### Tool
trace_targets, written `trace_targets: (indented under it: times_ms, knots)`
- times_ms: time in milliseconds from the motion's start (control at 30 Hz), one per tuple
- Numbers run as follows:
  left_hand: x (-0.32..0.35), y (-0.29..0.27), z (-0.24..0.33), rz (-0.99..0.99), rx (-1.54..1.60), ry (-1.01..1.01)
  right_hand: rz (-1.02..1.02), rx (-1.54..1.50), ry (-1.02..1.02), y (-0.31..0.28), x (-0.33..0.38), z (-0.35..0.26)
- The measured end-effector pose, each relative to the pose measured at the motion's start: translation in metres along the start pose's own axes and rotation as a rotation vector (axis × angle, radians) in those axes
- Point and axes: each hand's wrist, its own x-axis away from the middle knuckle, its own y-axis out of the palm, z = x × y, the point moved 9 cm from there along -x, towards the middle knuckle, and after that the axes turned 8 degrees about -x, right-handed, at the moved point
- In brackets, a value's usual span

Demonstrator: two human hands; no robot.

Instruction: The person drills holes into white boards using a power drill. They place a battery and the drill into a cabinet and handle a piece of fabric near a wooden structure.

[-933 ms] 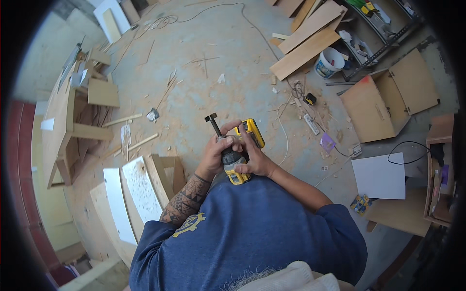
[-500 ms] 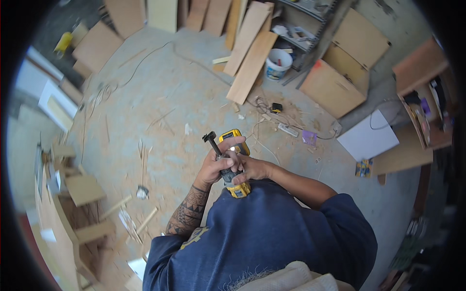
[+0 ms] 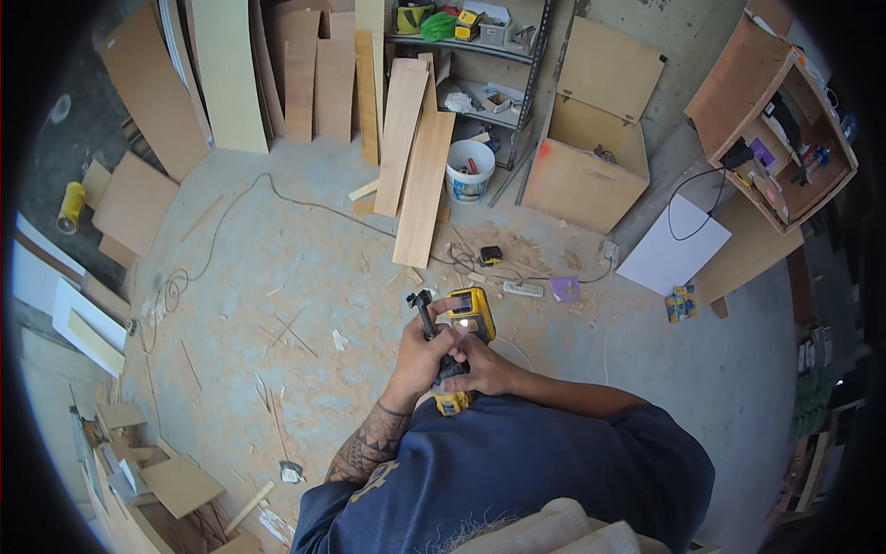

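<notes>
In front of my chest I hold a yellow-and-black cordless drill (image 3: 454, 403) with both hands. My left hand (image 3: 418, 358) is closed round its black middle part, the forefinger stretched toward the yellow battery end (image 3: 475, 316). A black shaft (image 3: 425, 312) with a small black end piece sticks out beyond the left hand. My right hand (image 3: 486, 366) grips the drill from the other side, fingers close to the left hand's. The fingers hide much of the body and grip.
Boards (image 3: 420, 189) lean against a metal shelf (image 3: 480, 46) beside a white bucket (image 3: 469, 175). An open wooden box (image 3: 586, 180) stands to the right. A black cable (image 3: 314, 205), a power strip (image 3: 523, 289) and a loose black-and-yellow battery (image 3: 490, 255) lie on the dusty floor.
The view has tilted up, showing more of the shelf and boards; the surroundings sit lower and farther left. Both hands keep hold of the drill, with little change in grip.
</notes>
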Motion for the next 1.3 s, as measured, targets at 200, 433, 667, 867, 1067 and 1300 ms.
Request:
trace_targets:
  times_ms: [200,433,667,867,1067,1300]
  knots:
    - [-0.064,0.028,0.051,-0.36,0.044,0.375,-0.264,-0.329,-0.031,-0.033,-0.054,0.006]
    - [-0.136,0.05,0.053,-0.51,-0.104,0.069,-0.124,-0.235,-0.05,-0.106,-0.088,0.029]
    - [-0.187,0.02,0.041,0.019,-0.334,-0.027,0.175,0.397,0.218,-0.157,-0.091,0.052]
    - [-0.228,0.009,0.053,-0.3,-0.137,0.151,0.21,0.212,0.17,-0.172,-0.113,0.053]
    - [-0.24,0.036,0.092,-0.736,0.019,0.206,0.199,-0.138,0.087,-0.16,-0.148,0.033]
    - [-0.258,0.0,0.069,-0.37,-0.198,-0.074,0.484,0.25,0.295,-0.158,-0.141,0.046]
